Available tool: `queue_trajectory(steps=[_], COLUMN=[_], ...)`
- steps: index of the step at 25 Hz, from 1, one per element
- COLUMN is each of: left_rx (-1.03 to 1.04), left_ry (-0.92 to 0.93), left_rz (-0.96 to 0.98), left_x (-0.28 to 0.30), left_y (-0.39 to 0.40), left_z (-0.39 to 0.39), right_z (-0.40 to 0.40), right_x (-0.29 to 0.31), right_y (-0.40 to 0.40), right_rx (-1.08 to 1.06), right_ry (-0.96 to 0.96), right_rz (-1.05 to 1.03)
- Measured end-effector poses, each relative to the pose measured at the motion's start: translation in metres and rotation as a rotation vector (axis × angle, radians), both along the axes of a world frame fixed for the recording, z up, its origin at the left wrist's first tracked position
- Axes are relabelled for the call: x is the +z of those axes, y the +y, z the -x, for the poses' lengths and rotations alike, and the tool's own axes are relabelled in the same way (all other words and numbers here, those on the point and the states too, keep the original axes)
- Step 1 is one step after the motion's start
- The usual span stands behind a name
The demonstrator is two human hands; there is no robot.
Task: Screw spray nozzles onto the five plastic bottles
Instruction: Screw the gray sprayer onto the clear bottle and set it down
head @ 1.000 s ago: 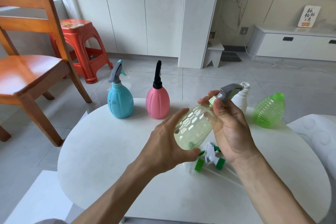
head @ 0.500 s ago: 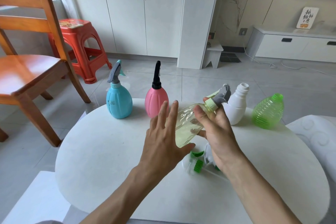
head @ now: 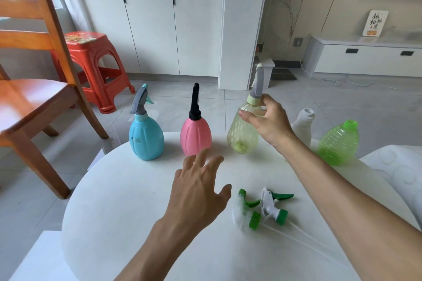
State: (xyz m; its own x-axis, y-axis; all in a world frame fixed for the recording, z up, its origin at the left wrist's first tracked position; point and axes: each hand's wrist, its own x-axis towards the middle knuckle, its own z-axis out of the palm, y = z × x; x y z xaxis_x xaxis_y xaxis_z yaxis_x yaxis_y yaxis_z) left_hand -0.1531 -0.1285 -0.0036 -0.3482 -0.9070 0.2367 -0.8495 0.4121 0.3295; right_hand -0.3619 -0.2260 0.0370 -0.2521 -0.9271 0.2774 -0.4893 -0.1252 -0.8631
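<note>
On the round white table (head: 127, 207), a blue bottle (head: 146, 139) with a grey nozzle and a pink bottle (head: 195, 136) with a black nozzle stand upright at the far edge. My right hand (head: 267, 121) grips the neck of a pale yellow bottle (head: 242, 134) with a grey nozzle, held upright right of the pink one. A white bottle (head: 302, 123) and a green bottle (head: 338, 141) have bare necks. Two loose green-and-white nozzles (head: 266, 207) lie near the middle. My left hand (head: 198, 191) hovers open above the table, holding nothing.
A wooden chair (head: 34, 89) stands left of the table, with a red plastic stool (head: 91, 64) behind it. White cupboards line the far wall. A white cushioned seat (head: 397, 173) lies at the right edge.
My left hand let go of the yellow bottle and drew back over the table. My right hand tipped the bottle upright and carried it to the far edge beside the pink one.
</note>
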Motion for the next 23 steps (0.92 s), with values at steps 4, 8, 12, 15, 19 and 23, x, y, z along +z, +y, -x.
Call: queue_trajectory(steps=[4,8,12,15,19,23], left_rx=[-0.072,-0.119,-0.13,-0.153,-0.171,-0.191], left_ry=[0.079,0.043,0.023,0.055,0.059,0.064], left_rz=[0.002,0.059,0.072,0.09,0.081,0.074], left_x=[0.001,-0.001,-0.006,-0.004,-0.003,0.0], left_y=[-0.003,-0.003,-0.003,-0.001,0.003,0.004], left_z=[0.002,0.005,0.008,0.01,0.012,0.011], right_z=[0.007,0.014,0.02,0.021,0.021,0.022], right_x=[-0.022,-0.039,-0.045,-0.049,-0.054,-0.064], right_y=[-0.02,-0.025,-0.02,-0.016,-0.014,-0.009], right_rx=[0.055,0.071,0.07,0.08,0.092,0.087], right_ry=[0.067,0.077,0.06,0.054,0.046,0.061], right_rz=[-0.077,-0.071,-0.066,-0.062,-0.125,-0.161])
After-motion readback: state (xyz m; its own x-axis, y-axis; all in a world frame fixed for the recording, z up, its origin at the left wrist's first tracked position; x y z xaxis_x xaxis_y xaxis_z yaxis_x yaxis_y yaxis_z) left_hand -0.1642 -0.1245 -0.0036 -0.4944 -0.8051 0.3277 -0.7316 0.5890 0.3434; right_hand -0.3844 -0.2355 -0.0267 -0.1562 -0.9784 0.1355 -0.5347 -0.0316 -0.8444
